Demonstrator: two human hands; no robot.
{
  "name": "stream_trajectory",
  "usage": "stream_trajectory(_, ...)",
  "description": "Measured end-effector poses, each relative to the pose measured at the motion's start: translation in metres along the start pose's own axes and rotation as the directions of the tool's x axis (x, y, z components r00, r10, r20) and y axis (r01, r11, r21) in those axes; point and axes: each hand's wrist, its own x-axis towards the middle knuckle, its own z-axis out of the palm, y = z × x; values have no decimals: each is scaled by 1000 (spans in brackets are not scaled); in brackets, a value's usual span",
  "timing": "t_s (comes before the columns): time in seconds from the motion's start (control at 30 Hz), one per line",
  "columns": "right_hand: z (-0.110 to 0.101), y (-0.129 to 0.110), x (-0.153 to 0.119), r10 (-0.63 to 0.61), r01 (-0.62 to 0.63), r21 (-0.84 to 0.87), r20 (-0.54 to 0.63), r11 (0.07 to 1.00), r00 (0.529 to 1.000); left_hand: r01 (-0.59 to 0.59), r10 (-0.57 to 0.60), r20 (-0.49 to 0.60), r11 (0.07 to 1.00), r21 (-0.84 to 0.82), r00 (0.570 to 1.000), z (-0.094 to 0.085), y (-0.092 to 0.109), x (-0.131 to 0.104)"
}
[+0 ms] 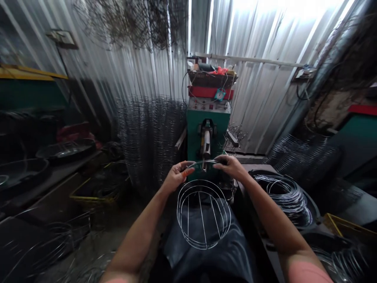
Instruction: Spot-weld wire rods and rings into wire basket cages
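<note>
My left hand (178,174), with orange wraps on its fingers, pinches one side of a thin wire ring (203,161). Opposite it, my right hand (228,166) is closed on the ring's other side. Between them the ring's far edge lies at the tip of the metal arm (206,145) on the green machine (193,125); whether they touch I cannot tell. Just below my hands, a round wire frame (204,248) with straight cross wires rests over the dark apron (188,261) on my lap. Whether ring and frame are joined is unclear.
Tall stacks of wire rings (153,133) stand left of the machine. At right lies a coil of bright wire (284,196). A yellow-edged crate (94,198) sits on the left, another yellow-edged crate (338,226) at right. Corrugated metal sheeting (259,86) forms the wall behind.
</note>
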Motion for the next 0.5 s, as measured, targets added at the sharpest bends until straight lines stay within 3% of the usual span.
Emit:
stream_trajectory(0.1,-19,20,-6,-11,11,-2,-72,1000,997,12,-13,-12,997,-82,1000,-1,4,11)
stream_trajectory(0.17,-18,41,-13,7,-4,23,-119,1000,993,52,-54,-11,991,-119,998,-4,2,16)
stream_trajectory(0.37,37,103,-32,148,-129,94,-232,987,961,296,-305,-62,947,-124,950,-11,-37,24)
stream_trajectory(0.5,61,132,-40,167,-164,33,-210,986,963,446,-456,-31,881,-158,889,-21,-73,32)
